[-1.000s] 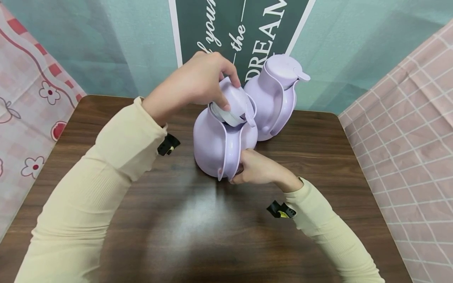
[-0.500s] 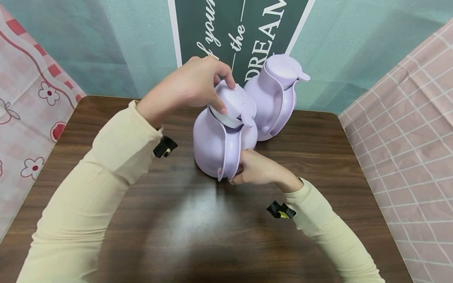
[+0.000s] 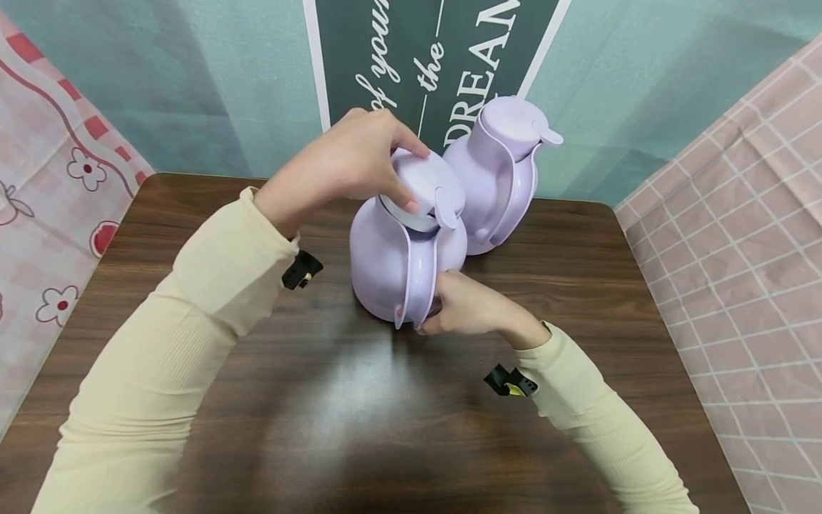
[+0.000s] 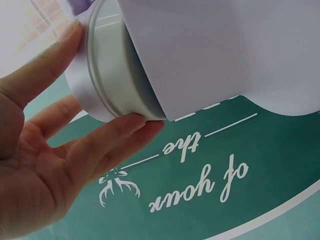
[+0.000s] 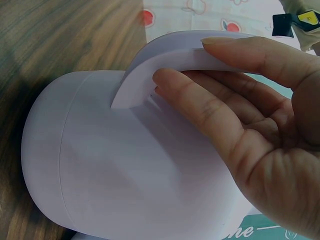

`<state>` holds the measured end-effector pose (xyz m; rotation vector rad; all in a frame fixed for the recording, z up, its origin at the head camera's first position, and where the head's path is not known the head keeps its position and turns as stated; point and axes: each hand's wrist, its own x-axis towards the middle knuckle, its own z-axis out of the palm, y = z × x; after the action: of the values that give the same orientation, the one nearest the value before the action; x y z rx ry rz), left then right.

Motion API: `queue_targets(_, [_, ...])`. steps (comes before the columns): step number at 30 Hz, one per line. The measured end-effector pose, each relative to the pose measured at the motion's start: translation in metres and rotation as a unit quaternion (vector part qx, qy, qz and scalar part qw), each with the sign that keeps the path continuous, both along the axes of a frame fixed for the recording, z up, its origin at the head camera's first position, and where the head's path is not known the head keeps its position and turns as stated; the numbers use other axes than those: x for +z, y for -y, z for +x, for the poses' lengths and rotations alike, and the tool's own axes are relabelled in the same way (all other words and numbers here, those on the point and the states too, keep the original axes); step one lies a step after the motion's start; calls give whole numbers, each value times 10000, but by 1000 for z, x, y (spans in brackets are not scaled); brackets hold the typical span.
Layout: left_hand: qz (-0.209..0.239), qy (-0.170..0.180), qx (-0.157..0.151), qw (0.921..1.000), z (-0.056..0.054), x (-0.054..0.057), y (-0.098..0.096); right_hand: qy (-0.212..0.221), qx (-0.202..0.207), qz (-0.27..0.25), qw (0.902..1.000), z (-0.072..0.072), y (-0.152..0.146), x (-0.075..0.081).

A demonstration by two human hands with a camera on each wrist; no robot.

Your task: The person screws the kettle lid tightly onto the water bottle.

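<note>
A lavender vacuum jug (image 3: 379, 264) stands upright on the wooden table, its handle (image 3: 422, 282) turned toward me. At its top, my left hand (image 3: 359, 153) holds the lid (image 3: 425, 178) between thumb and fingers. The left wrist view shows the lid's pale lower ring (image 4: 112, 60) partly exposed above the jug's neck (image 4: 185, 55), with the fingertips at the neck's rim. My right hand (image 3: 472, 305) grips the handle low down; its thumb lies over the handle's outer face (image 5: 190, 59) and the fingers go inside it.
A second lavender jug (image 3: 472, 168) with its lid on stands close behind, to the right. At the table's (image 3: 385, 428) back hangs a teal cloth (image 3: 212, 86) with a lettered dark green panel (image 3: 411, 43). Patterned cloths flank both sides.
The lid has gone from tilted to flatter in the jug's mouth, and its tab has swung slightly left. The left hand has shifted with it; the right hand and both jugs have stayed put.
</note>
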<state>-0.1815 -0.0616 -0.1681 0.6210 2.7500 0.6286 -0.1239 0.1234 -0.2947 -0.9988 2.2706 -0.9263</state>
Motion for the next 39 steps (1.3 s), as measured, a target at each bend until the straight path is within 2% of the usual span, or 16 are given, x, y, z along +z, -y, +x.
queue_targets(9, [173,-91,2,9998,-1,-3,3,5,24,-30,10000,-1,0,0])
queue_targets(16, [392,-25,203,9990,-2,-8,6,75,-15,-56,10000,0,0,1])
queue_targets(21, [548,51,341,9979,-2,-12,7,200,72,-277,9994,-1,0,0])
queue_targets(26, [606,33,290,9977,-3,-12,8,159,142,-390,9990,-1,0,-1])
queue_targets(33, [488,52,117,9987,-2,-9,6,197,142,-316,9992,-1,-1,-1])
queue_targets(39, [193,-8,104,9998,0,-3,2,162,55,-222,9996,-1,0,0])
